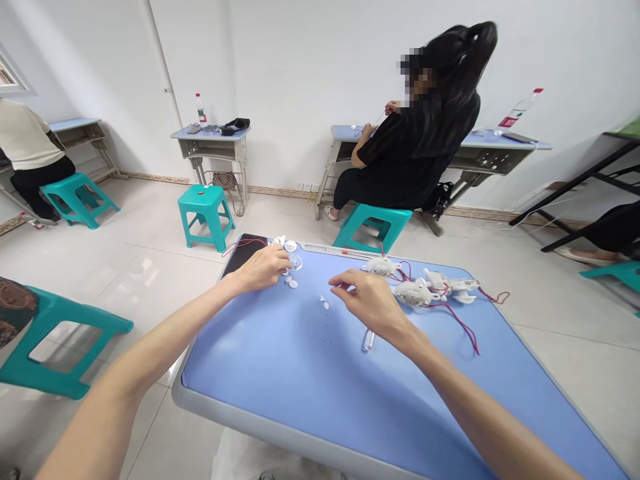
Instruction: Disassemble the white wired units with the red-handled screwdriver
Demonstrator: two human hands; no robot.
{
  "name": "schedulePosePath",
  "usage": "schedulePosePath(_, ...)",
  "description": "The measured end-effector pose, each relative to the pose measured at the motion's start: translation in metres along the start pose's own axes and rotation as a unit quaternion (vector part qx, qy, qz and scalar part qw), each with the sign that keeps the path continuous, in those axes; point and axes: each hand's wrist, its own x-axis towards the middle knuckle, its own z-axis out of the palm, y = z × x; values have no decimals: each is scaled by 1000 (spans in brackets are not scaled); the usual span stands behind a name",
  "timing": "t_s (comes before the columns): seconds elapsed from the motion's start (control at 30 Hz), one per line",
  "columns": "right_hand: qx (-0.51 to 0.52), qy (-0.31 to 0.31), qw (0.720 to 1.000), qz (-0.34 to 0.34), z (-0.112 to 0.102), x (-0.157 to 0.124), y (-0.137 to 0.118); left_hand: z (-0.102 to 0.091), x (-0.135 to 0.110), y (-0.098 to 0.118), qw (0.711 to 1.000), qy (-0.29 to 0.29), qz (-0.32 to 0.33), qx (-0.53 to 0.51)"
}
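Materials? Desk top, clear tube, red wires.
Desk top: likely laminate or plastic, smooth blue with a soft sheen. Clear tube: glass or clear plastic, see-through with bright highlights. Red wires: thin and glossy, probably plastic-insulated; no core shows.

The desk top is pale blue, the stool teal, and the thin wire looks red.

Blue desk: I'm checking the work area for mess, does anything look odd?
Two small white pieces lie loose on the blue desk between the left hand and right hand, apart from the other parts, and tiny dark specks dot the surface below them, like a small spill.
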Motion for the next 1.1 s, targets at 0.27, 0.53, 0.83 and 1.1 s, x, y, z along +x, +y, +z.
schedulePosePath(0.27,-47,-43,998,15,9,-27,3,23,28,45,995,-32,76,-64)
schedulePosePath(0.53,-88,-72,993,13,19,-24,-1,33,33,52,991,-65,85,-74)
schedulePosePath(0.83,-63,-74,995,-8,27,-23,-4,34,22,49,994,-44,71,-66)
schedulePosePath(1.1,-42,-74,996,-40,40,-11,-12,23,0,40,998,-26,25,-53)
